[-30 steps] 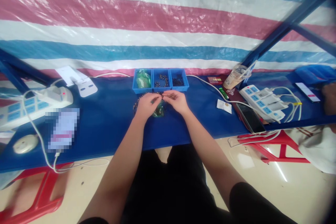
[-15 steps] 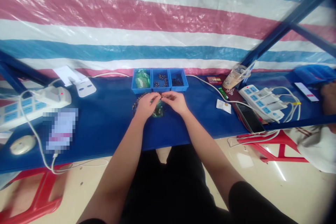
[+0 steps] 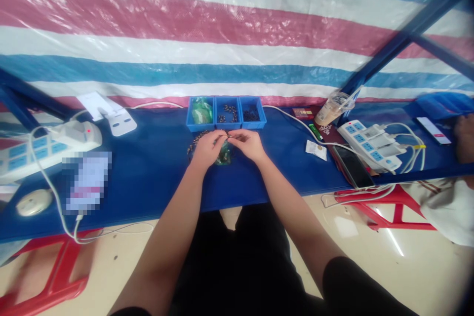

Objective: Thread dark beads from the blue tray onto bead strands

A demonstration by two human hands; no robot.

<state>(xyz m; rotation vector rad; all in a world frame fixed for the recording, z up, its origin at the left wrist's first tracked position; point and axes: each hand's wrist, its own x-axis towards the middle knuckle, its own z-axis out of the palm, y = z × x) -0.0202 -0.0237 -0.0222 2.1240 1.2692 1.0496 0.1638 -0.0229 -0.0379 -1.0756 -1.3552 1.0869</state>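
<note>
My left hand (image 3: 208,147) and my right hand (image 3: 249,143) meet fingertip to fingertip over the blue table (image 3: 155,173). Both are closed in a pinch; whatever sits between the fingers is too small to make out. Beneath them lies a green plastic bag (image 3: 223,157), partly covered by my hands. Small dark and metallic pieces (image 3: 193,142) are scattered just left of my left hand. Behind the hands stand three joined blue bins: the left bin (image 3: 189,119) has a green bag in it, the middle bin (image 3: 221,124) small metallic pieces, the right bin (image 3: 263,119) small black pieces.
Left are a power strip (image 3: 37,155), a white stand (image 3: 120,123), a blurred-out phone (image 3: 89,182) and a round pale object (image 3: 34,202). Right are a drink cup (image 3: 328,111), a white packet (image 3: 316,150), a dark phone (image 3: 353,165) and another power strip (image 3: 366,144). A person's hand (image 3: 465,138) shows far right.
The view has shifted very slightly. My hands keep almost the same pinched pose over the green bag.
</note>
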